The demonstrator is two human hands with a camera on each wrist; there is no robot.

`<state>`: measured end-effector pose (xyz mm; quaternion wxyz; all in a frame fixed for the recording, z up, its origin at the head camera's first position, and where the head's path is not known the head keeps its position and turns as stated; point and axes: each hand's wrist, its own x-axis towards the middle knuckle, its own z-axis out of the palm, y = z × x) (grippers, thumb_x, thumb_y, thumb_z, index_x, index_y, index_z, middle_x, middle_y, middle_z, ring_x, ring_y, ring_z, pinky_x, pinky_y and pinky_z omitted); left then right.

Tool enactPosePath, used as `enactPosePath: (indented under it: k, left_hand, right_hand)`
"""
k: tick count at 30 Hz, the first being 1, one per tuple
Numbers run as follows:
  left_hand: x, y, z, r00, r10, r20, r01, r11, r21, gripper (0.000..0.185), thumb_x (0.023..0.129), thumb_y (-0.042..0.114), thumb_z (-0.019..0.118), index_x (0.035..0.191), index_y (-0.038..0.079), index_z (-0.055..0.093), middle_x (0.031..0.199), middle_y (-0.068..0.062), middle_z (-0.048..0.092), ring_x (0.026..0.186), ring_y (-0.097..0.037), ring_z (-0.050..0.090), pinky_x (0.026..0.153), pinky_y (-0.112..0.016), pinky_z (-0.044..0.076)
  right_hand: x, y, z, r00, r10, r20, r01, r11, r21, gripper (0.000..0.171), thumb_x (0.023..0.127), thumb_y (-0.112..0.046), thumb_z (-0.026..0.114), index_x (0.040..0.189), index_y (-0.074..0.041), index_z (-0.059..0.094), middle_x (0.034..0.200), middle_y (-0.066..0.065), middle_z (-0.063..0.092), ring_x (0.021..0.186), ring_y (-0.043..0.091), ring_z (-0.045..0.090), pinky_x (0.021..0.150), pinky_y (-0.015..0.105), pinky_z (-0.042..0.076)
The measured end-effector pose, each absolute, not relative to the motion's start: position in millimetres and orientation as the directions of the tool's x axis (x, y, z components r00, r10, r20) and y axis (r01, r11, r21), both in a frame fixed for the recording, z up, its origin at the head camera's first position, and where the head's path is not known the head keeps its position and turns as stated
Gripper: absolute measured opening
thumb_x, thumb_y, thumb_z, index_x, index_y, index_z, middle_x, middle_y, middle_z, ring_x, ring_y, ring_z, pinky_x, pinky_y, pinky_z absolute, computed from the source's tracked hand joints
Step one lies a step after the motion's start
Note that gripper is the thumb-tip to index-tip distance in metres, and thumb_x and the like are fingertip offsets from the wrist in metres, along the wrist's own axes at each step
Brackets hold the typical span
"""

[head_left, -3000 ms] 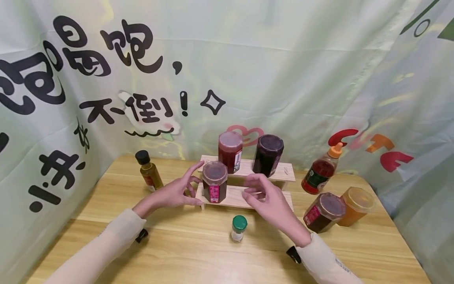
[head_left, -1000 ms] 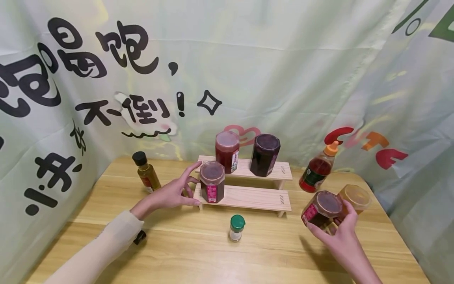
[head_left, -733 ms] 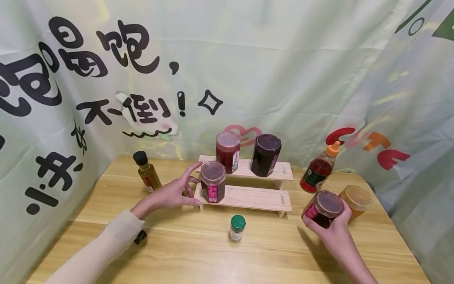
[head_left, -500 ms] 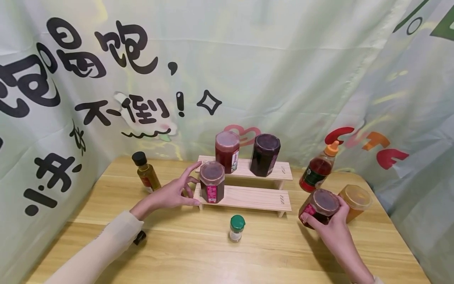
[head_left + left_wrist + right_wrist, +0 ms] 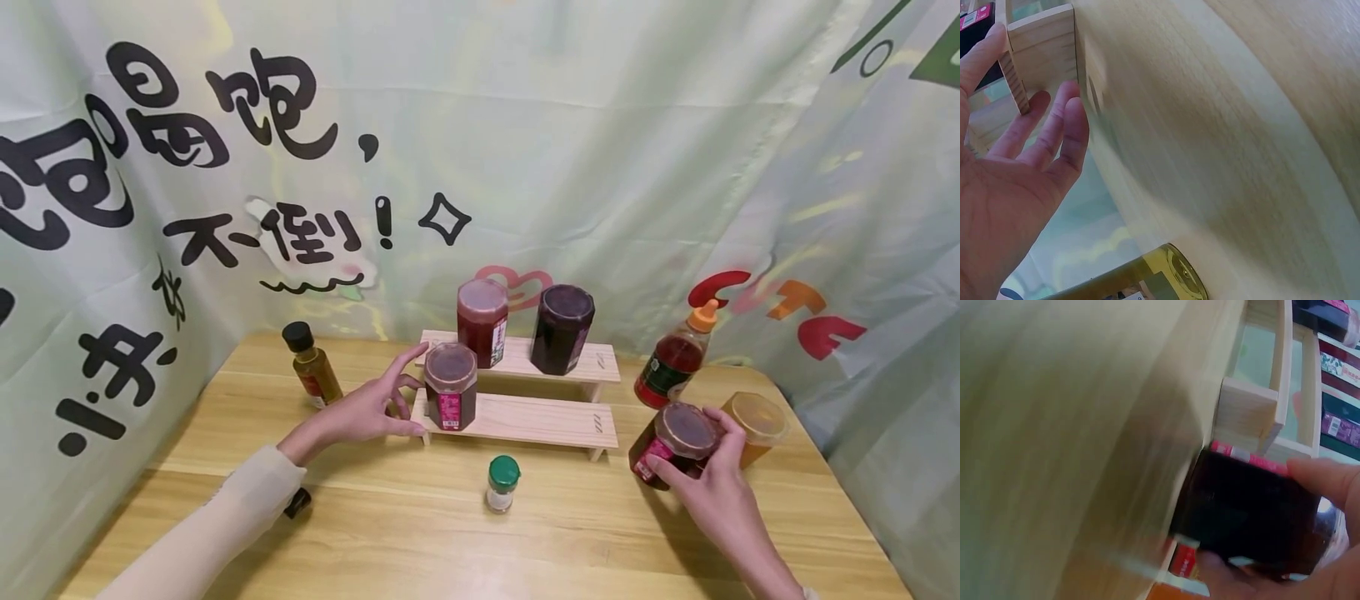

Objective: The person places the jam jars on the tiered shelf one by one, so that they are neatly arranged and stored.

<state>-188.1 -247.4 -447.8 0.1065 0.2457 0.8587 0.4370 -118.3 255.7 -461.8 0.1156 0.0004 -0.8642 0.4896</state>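
Observation:
A two-step wooden rack (image 5: 525,417) stands mid-table. My left hand (image 5: 397,390) rests with spread, straight fingers against its left end, next to a dark jar with a pink label (image 5: 450,385) on the lower step. In the left wrist view the left hand's fingers (image 5: 1054,134) lie by the rack's end board (image 5: 1041,47). My right hand (image 5: 688,448) grips a dark brown jar with a red label (image 5: 681,423) on the table, right of the rack. The right wrist view shows this jar (image 5: 1254,515) held between thumb (image 5: 1329,481) and fingers, near the rack's leg (image 5: 1250,409).
A red jar (image 5: 482,321) and a dark purple jar (image 5: 562,327) stand on the upper step. A green-capped shaker (image 5: 502,483) stands in front of the rack. An oil bottle (image 5: 311,367) is at the left; an orange-capped sauce bottle (image 5: 675,358) and an amber jar (image 5: 759,425) are at the right. Printed banners wall the table.
My right hand left the rack, went to the right side of the table, gripped the dark brown jar and shifted it a little leftward. The left hand has stayed put.

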Motion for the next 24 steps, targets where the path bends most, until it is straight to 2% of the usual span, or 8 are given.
enactPosePath:
  k: [7,12,18,24]
  left_hand:
    - [-187,-248,-448,-0.855,0.517,0.046,0.337,0.486,0.806,0.123,0.092,0.025,0.092,0.176,0.032,0.002,0.147,-0.024,0.062,0.094,-0.022,0.072,0.084,-0.045,0.058]
    - [-189,-246,-450,-0.849,0.526,0.051,0.351,0.49,0.798,0.122,0.093,0.028,0.092,0.176,0.032,0.002,0.147,-0.023,0.063,0.094,-0.02,0.072,0.083,-0.042,0.058]
    - [-188,-246,-449,-0.854,0.52,0.029,0.332,0.5,0.8,0.123,0.093,0.029,0.092,0.175,0.036,0.0,0.149,-0.021,0.062,0.095,-0.019,0.072,0.084,-0.043,0.058]
    - [-188,-246,-447,-0.857,0.514,0.015,0.318,0.508,0.801,0.124,0.093,0.03,0.092,0.175,0.041,-0.001,0.15,-0.018,0.062,0.097,-0.02,0.072,0.087,-0.046,0.058]
  right_hand:
    - [-112,258,-463,-0.965,0.071,0.251,-0.172,0.549,-0.818,0.106,0.086,0.003,0.092,0.158,0.004,0.014,0.141,0.034,0.049,0.108,-0.021,0.045,0.09,0.001,0.038]
    - [-105,258,-459,-0.963,0.085,0.255,-0.158,0.589,-0.793,0.106,0.086,-0.004,0.094,0.157,0.006,0.016,0.134,0.036,0.056,0.107,-0.024,0.042,0.089,0.0,0.036]
    - [-99,253,-447,-0.96,0.1,0.262,-0.147,0.617,-0.773,0.109,0.084,-0.013,0.098,0.157,-0.001,0.018,0.129,0.032,0.063,0.104,-0.02,0.048,0.085,0.004,0.038]
    - [-98,244,-436,-0.948,0.108,0.299,-0.172,0.617,-0.768,0.11,0.08,-0.014,0.101,0.158,-0.006,0.023,0.122,0.026,0.069,0.1,-0.014,0.056,0.081,0.01,0.04]
